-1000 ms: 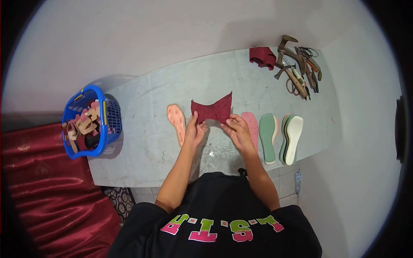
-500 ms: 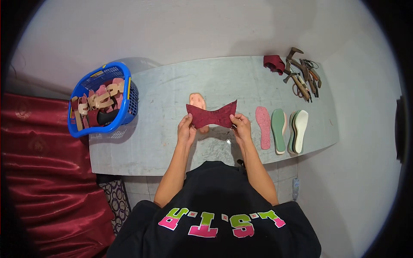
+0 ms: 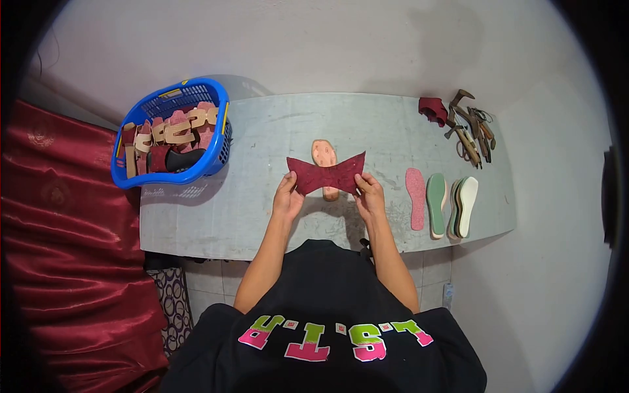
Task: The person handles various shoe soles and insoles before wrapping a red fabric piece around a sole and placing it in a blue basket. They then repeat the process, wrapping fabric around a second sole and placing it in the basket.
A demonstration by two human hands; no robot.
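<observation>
Clock readings are taken from the maroon piece.

Item: one maroon piece (image 3: 326, 177), bow-shaped, with a narrow middle and flared ends, held spread out over the table (image 3: 262, 226).
Item: my left hand (image 3: 287, 196), between eight and nine o'clock, closed on the piece's near end, thumb on its face.
Item: my right hand (image 3: 371, 195), between three and four, pinching the opposite end likewise.
Item: one peach insole (image 3: 324, 154), partly covered by the piece, ends showing at twelve and six.
Item: one pink insole (image 3: 415, 200), one green sole (image 3: 436, 203) and a white-topped sole stack (image 3: 468, 206), in a row between three and four.
Item: a folded maroon part (image 3: 432, 111), two o'clock; metal tools (image 3: 468, 134) just beside it.
Item: one blue basket (image 3: 190, 175) of sandal parts (image 3: 177, 134), between nine and ten.
</observation>
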